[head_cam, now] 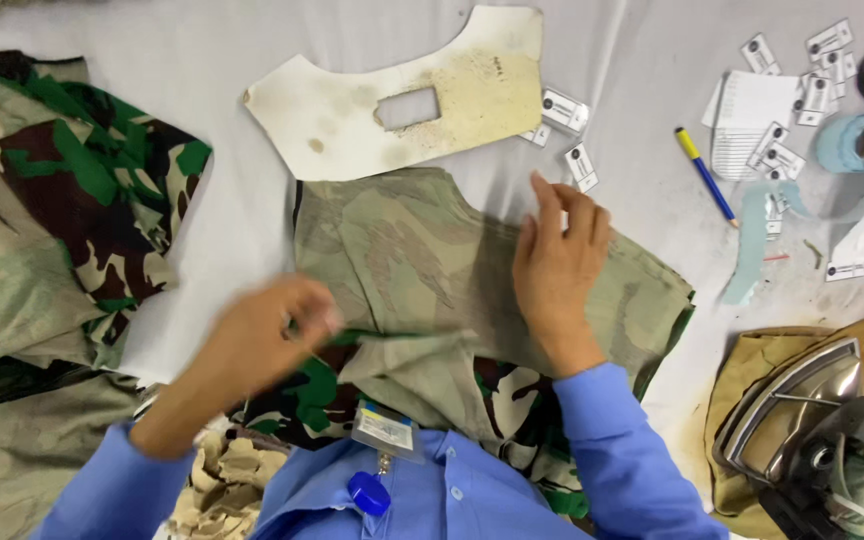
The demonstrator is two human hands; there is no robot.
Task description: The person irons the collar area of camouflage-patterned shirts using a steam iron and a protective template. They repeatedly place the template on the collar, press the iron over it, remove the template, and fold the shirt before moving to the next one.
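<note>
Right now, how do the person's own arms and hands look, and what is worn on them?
Both arms wear light blue long sleeves, the left one pushed up the forearm. The left hand and the right hand are bare: no gloves, and no rings or watch can be seen.

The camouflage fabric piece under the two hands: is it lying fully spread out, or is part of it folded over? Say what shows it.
Partly folded. The camouflage fabric piece shows its pale underside, while its near edge is turned, showing bright print by the left hand. The right hand presses it flat.
</note>
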